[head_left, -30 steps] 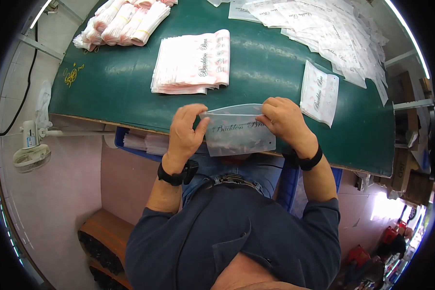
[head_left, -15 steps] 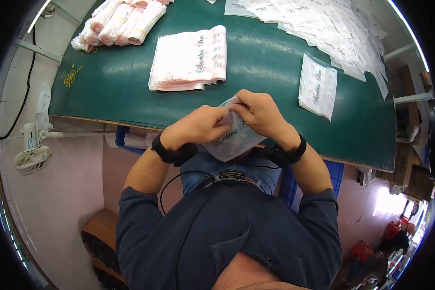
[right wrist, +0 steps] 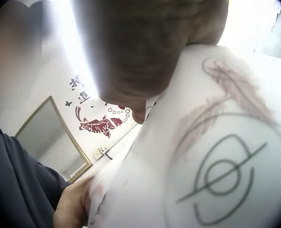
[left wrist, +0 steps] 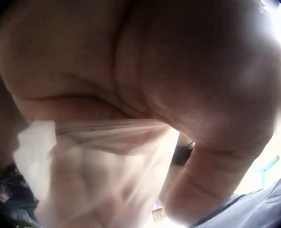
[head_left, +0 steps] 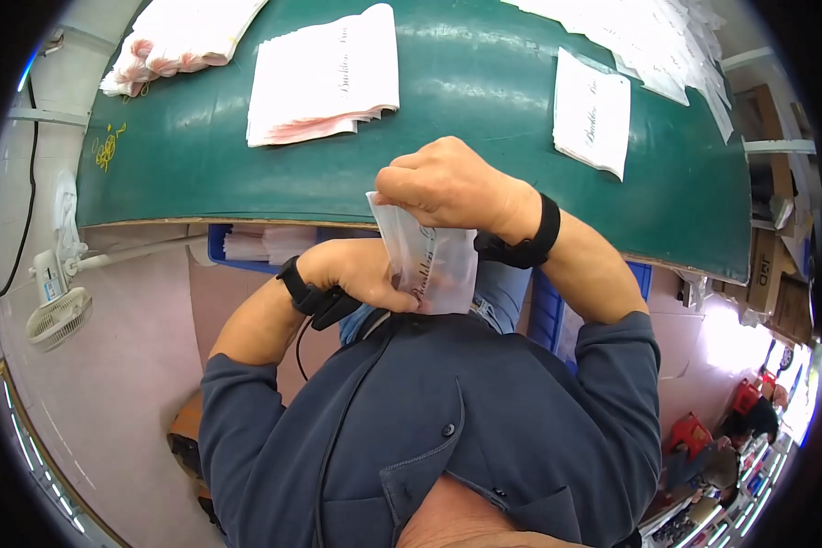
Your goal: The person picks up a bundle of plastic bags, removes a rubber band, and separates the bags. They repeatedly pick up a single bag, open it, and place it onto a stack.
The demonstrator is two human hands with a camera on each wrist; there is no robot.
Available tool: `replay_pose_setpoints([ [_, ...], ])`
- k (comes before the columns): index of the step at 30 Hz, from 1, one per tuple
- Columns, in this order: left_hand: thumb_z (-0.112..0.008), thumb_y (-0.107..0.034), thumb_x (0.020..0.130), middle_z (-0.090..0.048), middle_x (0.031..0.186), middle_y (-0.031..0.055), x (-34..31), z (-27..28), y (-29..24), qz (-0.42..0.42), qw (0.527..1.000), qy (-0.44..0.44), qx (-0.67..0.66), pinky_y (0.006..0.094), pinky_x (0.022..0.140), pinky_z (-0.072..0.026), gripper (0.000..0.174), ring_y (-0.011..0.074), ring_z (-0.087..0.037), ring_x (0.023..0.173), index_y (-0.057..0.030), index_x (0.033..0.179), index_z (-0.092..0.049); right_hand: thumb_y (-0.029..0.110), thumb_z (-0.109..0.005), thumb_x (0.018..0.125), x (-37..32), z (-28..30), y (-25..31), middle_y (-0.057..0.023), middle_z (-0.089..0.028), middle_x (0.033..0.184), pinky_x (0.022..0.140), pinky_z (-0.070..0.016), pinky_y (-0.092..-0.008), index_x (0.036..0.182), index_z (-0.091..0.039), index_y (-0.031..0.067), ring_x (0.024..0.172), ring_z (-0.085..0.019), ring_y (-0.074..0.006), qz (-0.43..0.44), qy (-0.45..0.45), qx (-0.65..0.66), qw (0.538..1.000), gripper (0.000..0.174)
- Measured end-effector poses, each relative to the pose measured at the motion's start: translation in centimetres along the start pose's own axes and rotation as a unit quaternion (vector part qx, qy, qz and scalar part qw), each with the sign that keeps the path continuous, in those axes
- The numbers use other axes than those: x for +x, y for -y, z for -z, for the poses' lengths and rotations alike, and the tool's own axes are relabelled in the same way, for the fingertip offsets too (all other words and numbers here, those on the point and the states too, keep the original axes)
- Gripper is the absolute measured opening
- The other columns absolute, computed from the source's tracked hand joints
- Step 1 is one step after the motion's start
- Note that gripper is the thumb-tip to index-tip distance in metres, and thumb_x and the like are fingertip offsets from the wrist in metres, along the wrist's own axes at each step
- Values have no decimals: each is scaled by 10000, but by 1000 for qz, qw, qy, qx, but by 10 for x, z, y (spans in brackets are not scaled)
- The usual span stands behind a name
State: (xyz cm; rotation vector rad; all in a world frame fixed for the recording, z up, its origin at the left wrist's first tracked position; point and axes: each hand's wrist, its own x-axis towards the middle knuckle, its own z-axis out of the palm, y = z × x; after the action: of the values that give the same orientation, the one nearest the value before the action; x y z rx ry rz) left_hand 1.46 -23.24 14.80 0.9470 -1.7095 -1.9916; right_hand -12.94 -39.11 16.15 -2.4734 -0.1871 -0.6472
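A frosted plastic bag (head_left: pixel 452 274) with black script print hangs upright between my hands, in front of the belt and the table edge. My right hand (head_left: pixel 447 185) pinches its top edge from above, fingers curled. Lower down, at the bag's left side, my left hand (head_left: pixel 361 271) grips it with the thumb lying across the front. The left wrist view has the palm and thumb (left wrist: pixel 197 185) over the creased bag (left wrist: pixel 107 175). Up close in the right wrist view, the bag (right wrist: pixel 225 142) carries a feather print and a round line mark.
On the green table (head_left: pixel 475 110) lie a thick stack of printed bags (head_left: pixel 324 82), a smaller stack (head_left: pixel 594 114), a loose pile (head_left: pixel 648 36), bundles (head_left: pixel 187 32) and yellow rubber bands (head_left: pixel 108 148). Blue bins (head_left: pixel 217 245) stand under its edge. A fan (head_left: pixel 59 315) is at left.
The bag was held level by its top corners, then gathered between both hands. Now it hangs upright, the right hand higher and the left lower. The head view has shifted.
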Motion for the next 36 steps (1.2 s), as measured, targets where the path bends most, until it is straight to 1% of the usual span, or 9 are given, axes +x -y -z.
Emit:
replay_pose_setpoints([
  [5, -661, -73, 1031, -709, 1324, 149, -12, 7, 2, 104, 978, -129, -124, 412, 1039, -579, 558, 227, -702, 1174, -64, 1574, -532, 154, -805, 941, -6, 20, -4, -101, -699, 918, 715, -571, -360, 1172, -699, 50, 809, -719, -279, -198, -101, 11, 975, 275],
  [9, -673, -66, 1041, -670, 1392, 181, -19, 4, 17, -65, 906, -346, -236, 458, 1076, -570, 626, 269, -683, 1234, -88, 1626, -453, 173, -813, 966, -56, 0, -15, -81, -728, 1089, 879, -579, -333, 1369, -627, 24, 960, -726, -222, -269, -294, 27, 917, 468],
  [11, -656, -101, 1064, -656, 1419, 202, -11, 2, 26, -167, 870, -392, -247, 471, 1104, -549, 592, 270, -665, 1282, -65, 1621, -457, 154, -812, 982, -76, -20, -4, -74, -713, 1203, 971, -563, -325, 1396, -587, 17, 1034, -706, -188, -347, -326, 489, 731, 491],
  [14, -636, -144, 1087, -640, 1452, 213, -1, 6, 36, -248, 832, -388, -310, 490, 1125, -532, 572, 286, -655, 1310, -57, 1622, -452, 105, -805, 980, -68, -37, 20, -45, -729, 1088, 874, -576, -301, 1275, -646, 41, 952, -700, -139, -392, -250, 519, 717, 341],
  [20, -579, -250, 1127, -607, 1525, 197, -7, 40, 35, -434, 675, -325, -502, 540, 1137, -515, 549, 350, -653, 1317, -79, 1630, -441, 68, -801, 976, -89, -54, 25, 18, -698, 886, 683, -525, -257, 1032, -667, 46, 766, -632, -80, -442, -232, 421, 757, 147],
  [23, -561, -262, 1135, -627, 1506, 180, -6, 34, 27, -395, 689, -370, -482, 532, 1117, -535, 513, 332, -656, 1312, -78, 1606, -475, 96, -795, 990, -91, -53, 24, 17, -687, 829, 617, -498, -250, 1033, -691, 50, 689, -591, -52, -399, -270, 321, 815, 121],
  [26, -566, -264, 1135, -656, 1468, 170, 2, 35, 17, -337, 733, -391, -443, 501, 1070, -565, 471, 311, -674, 1282, -68, 1561, -522, 102, -767, 1016, -90, -18, 27, 16, -660, 793, 604, -461, -229, 1000, -694, 41, 661, -551, -41, -419, -142, 172, 880, 97],
  [32, -689, -228, 1086, -764, 1219, 121, 17, 39, 40, -195, 801, -511, -243, 322, 864, -603, 336, 208, -744, 1048, -24, 1352, -667, 116, -738, 1042, -86, 4, 19, 30, -611, 740, 606, -448, -226, 976, -695, 28, 658, -527, -42, -418, -305, 215, 828, 118],
  [36, -757, -174, 1044, -765, 1075, 67, 38, 43, 45, -196, 746, -607, -191, 246, 781, -555, 252, 127, -715, 901, -12, 1231, -708, 131, -727, 1054, -109, 24, 8, 50, -597, 736, 595, -436, -225, 982, -703, 25, 654, -518, -38, -398, -346, 122, 841, 129],
])
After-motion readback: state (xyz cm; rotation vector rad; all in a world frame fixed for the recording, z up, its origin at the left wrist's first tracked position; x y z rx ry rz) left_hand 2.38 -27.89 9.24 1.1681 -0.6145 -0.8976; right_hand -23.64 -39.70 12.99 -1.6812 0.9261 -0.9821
